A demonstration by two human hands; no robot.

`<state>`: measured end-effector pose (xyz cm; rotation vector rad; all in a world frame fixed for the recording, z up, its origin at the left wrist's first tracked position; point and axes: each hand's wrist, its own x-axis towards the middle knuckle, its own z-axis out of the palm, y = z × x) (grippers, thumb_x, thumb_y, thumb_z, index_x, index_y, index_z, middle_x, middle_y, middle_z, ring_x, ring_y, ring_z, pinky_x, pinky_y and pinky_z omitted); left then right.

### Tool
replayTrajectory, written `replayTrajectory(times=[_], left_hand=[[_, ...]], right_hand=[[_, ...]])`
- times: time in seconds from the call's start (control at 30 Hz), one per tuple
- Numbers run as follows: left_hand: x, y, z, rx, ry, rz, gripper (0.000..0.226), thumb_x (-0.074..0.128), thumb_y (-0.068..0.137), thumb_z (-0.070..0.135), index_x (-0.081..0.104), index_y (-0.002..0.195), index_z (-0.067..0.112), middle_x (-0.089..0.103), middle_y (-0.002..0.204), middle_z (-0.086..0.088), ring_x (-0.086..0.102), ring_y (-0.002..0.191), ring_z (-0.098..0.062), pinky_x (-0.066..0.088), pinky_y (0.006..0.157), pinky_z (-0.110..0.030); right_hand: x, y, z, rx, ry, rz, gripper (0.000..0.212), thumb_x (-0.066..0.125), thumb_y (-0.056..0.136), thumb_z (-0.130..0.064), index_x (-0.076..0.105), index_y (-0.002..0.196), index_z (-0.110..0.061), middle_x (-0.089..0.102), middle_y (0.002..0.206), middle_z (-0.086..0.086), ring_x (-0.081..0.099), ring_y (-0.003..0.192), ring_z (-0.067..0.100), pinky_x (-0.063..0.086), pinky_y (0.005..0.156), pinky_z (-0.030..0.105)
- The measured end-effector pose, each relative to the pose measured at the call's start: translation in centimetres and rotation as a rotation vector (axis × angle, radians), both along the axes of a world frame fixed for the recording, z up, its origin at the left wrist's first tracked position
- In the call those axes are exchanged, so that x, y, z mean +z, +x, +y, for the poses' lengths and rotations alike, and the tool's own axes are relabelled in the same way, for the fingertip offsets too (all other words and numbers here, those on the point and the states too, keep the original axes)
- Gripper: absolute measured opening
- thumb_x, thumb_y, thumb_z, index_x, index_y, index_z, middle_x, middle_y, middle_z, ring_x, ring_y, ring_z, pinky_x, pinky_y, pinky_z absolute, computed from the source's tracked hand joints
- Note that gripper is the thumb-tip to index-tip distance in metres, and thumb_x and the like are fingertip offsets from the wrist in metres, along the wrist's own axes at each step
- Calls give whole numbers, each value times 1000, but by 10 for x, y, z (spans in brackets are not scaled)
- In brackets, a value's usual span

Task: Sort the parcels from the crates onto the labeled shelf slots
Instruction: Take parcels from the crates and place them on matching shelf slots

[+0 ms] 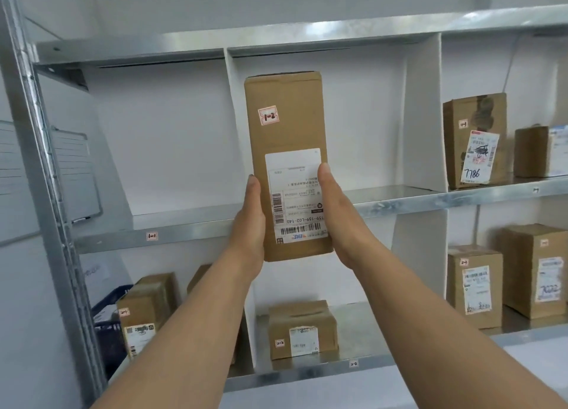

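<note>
A tall brown cardboard parcel with a small "1-2" sticker and a white shipping label stands upright in the air before the middle slot of the upper shelf. My left hand grips its lower left side and my right hand grips its lower right side, thumbs on the front face. The slot behind it holds nothing that I can see. A "1-1" tag marks the left slot's edge.
Labelled parcels stand in the right upper slot and in the lower slots at left, middle and right. A blue crate shows behind the metal upright. White dividers separate slots.
</note>
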<state>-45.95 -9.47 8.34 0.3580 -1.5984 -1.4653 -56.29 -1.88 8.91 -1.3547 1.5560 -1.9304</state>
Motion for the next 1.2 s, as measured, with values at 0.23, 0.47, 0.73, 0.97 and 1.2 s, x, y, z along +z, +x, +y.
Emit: replayTrajectory(times=[0.23,0.47,0.73,0.97,1.2], left_hand=[[33,-49,-26,32,-50,28,58,17,102,56,70,102,34,74,109,5,70,101,-12,52,91,-35],[42,-78,-65,19,-41,20,61,13,101,56,67,113,30,73,113,4,70,97,-9,54,78,-25],[39,-100,-111,-50,-39,31,69,7,99,62,64,124,30,70,120,0,68,108,-16,52,95,-39],[35,-105,-135,-141,-94,17,58,14,100,60,59,127,35,68,124,1,65,113,-17,50,98,-42],[29,-101,-164,-27,-269,-256,102,50,84,-18,1,152,41,55,137,4,54,122,-17,46,104,-42]], right_hand=[[27,-58,-42,54,-33,1,82,23,65,-87,57,121,-39,67,115,-11,64,107,11,47,99,45],[33,-91,-87,128,-41,1,68,17,85,-77,57,122,-37,69,114,-8,66,104,12,48,98,43],[29,-108,-122,136,16,-1,71,11,89,-77,56,127,-38,69,115,-9,67,104,10,50,97,39],[26,-125,-134,231,41,25,51,34,96,-62,52,132,-30,71,113,-8,70,97,6,57,76,24],[27,-149,-136,166,221,341,76,60,79,13,34,138,-27,61,124,-11,57,117,11,50,93,26]])
